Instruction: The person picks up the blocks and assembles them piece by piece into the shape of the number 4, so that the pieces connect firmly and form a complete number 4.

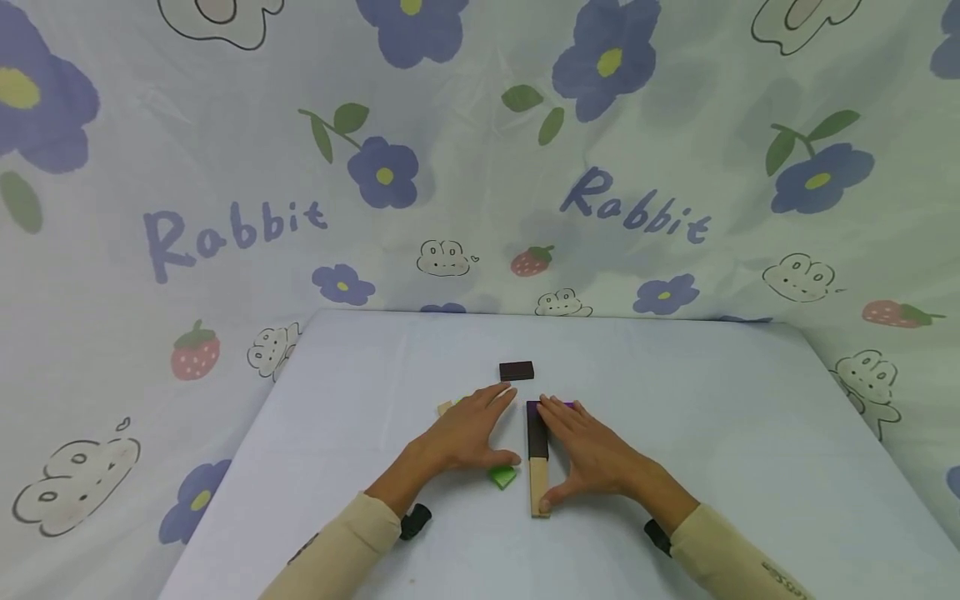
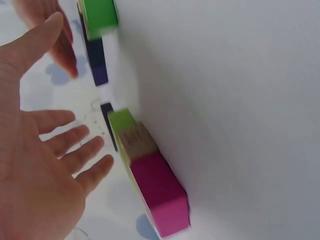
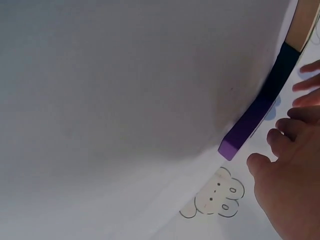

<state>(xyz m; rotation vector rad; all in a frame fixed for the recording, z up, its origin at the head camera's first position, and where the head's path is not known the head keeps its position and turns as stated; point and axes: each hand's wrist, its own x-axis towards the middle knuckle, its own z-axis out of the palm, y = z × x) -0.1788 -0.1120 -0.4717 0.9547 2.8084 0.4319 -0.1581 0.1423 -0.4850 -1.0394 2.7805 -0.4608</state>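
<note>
In the head view my left hand point(image 1: 463, 435) is over the middle of the table, its thumb above a green block point(image 1: 503, 477). Its fingers are spread and hold nothing. Beside them in the left wrist view runs a row of a light green block point(image 2: 121, 120), a wooden block point(image 2: 139, 142) and a magenta block point(image 2: 159, 192). My right hand point(image 1: 596, 450) is on the right, fingertips at a black block point(image 1: 537, 440) and thumb at the end of a wooden block point(image 1: 539, 492). A purple block point(image 3: 245, 127) continues from the black one, partly hidden by that hand in the head view.
A dark brown block point(image 1: 517, 371) lies farther back on the white table point(image 1: 675, 375). Behind the table hangs a cloth point(image 1: 480, 183) printed with flowers and rabbits. Black wrist devices show by the left sleeve point(image 1: 352, 542) and the right sleeve point(image 1: 727, 554).
</note>
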